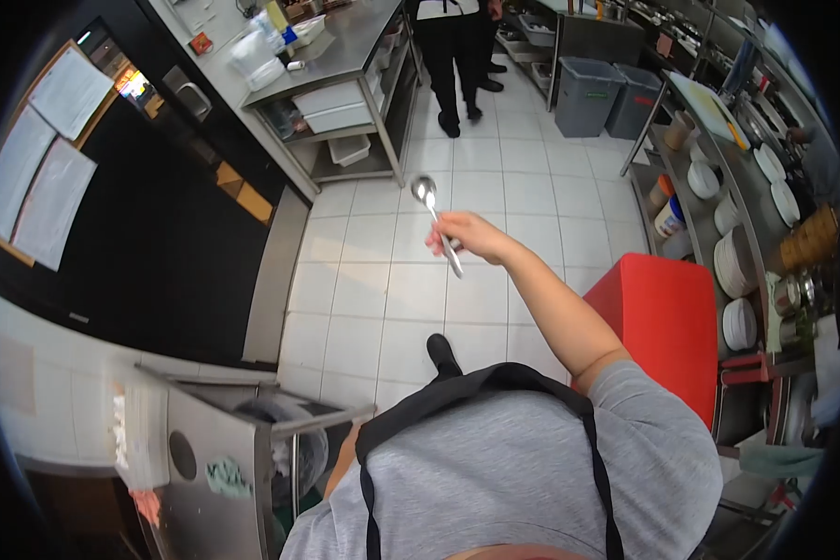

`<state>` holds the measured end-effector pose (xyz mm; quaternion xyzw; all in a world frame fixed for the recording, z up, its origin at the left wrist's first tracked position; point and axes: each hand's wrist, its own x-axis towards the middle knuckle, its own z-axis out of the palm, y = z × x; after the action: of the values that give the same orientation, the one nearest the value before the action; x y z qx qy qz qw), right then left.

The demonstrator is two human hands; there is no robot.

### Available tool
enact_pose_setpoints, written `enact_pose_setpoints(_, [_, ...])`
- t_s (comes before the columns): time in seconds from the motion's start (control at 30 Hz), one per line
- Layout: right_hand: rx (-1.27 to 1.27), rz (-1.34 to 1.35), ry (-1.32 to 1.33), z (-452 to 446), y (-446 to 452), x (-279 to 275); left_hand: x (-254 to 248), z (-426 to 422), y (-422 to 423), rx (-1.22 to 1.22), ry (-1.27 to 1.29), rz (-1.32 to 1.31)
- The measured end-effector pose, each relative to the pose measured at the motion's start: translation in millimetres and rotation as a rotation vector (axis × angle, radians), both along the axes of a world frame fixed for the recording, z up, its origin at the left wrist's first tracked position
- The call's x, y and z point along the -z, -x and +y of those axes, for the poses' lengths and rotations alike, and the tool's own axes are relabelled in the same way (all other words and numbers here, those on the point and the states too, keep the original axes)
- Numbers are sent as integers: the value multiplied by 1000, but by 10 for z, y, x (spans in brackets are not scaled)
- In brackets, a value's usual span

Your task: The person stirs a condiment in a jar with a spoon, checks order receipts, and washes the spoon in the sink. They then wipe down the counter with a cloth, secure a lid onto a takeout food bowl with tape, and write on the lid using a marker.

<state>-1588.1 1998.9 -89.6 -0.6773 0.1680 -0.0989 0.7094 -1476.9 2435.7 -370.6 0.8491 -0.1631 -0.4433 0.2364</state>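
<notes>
My right hand point(469, 235) reaches out over the tiled floor, fingers closed around the handle of a shiny metal spoon point(424, 191). The spoon's bowl points up and away from me, and the end of its handle sticks out below my fingers. Only a bit of my left arm shows, beside my body near the steel stand at the lower left. My left hand is out of view.
A red box-like block point(663, 322) stands close on my right, beside shelves with stacked plates point(735, 263). Grey bins point(590, 96) and a steel table point(331, 58) are farther ahead. Another person point(453, 61) stands at the back. A black door point(177, 205) is on my left.
</notes>
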Motion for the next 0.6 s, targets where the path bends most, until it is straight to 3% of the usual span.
enact_pose_setpoints(0.1, [-102, 286, 6, -804, -131, 889, 429, 110, -332, 112, -253, 104])
enact_pose_setpoints(0.13, [-10, 365, 101, -1151, -98, 1695, 506, 62, -478, 137, -314, 134])
enact_pose_setpoints(0.17, [96, 598, 404, -1390, 86, 2359, 564, -69, -653, 166, -369, 166])
enact_pose_setpoints(0.23, [62, 923, 579, -1650, 694, 2955, 624, -425, -1033, 197, -424, 199])
enact_pose_setpoints(0.37, [140, 1134, 64, -1827, 1701, 2705, 712, -1660, -2106, 327, -363, 106])
enact_pose_setpoints(0.47, [255, 1163, -139, -1955, 2026, 2585, 787, -2991, -2982, 604, -120, -185])
enact_pose_setpoints(0.53, [1094, 834, -377, -2083, 1993, 2724, 635, -4017, -3445, 357, 137, -200])
enact_pose_setpoints(0.57, [1094, 830, -388, -2141, 1955, 2849, 465, -4521, -3578, 136, 266, -134])
enact_pose_setpoints(0.6, [998, 898, -399, -2252, 1873, 2899, 259, -5020, -3710, 127, 305, -186])
